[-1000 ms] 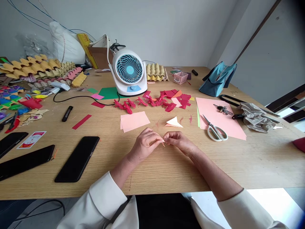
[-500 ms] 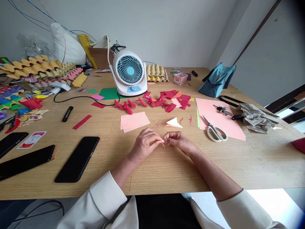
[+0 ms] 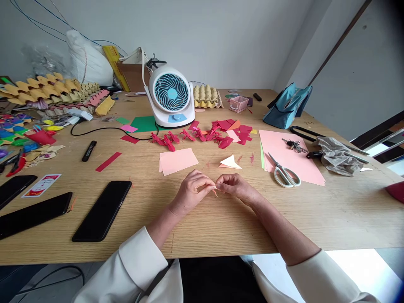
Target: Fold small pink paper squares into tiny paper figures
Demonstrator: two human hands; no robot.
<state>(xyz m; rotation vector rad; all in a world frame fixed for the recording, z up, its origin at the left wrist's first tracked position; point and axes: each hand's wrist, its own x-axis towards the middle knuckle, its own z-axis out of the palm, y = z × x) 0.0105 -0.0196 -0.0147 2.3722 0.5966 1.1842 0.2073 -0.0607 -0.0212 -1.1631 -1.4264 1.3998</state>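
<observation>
My left hand (image 3: 193,191) and my right hand (image 3: 236,187) meet fingertip to fingertip above the front middle of the table. Both are pinched on one small pink paper piece (image 3: 215,192), mostly hidden by the fingers, with thin strips hanging below. Just beyond the hands lie pink paper rectangles (image 3: 179,161) and a folded pale paper piece (image 3: 230,162). Farther back is a row of red cut and twisted paper pieces (image 3: 199,134). White-handled scissors (image 3: 285,173) rest partly on a large pink sheet (image 3: 293,147) at the right.
A white fan (image 3: 172,94) stands at the back. Dark phones (image 3: 102,210) and a black marker (image 3: 89,151) lie at the left. A blue bag (image 3: 285,107), keys (image 3: 296,146) and a crumpled grey cloth (image 3: 337,155) are at the right. Egg cartons (image 3: 206,96) sit behind.
The thin strips below my fingertips have shifted slightly. Both hands keep their pinch in nearly the same place.
</observation>
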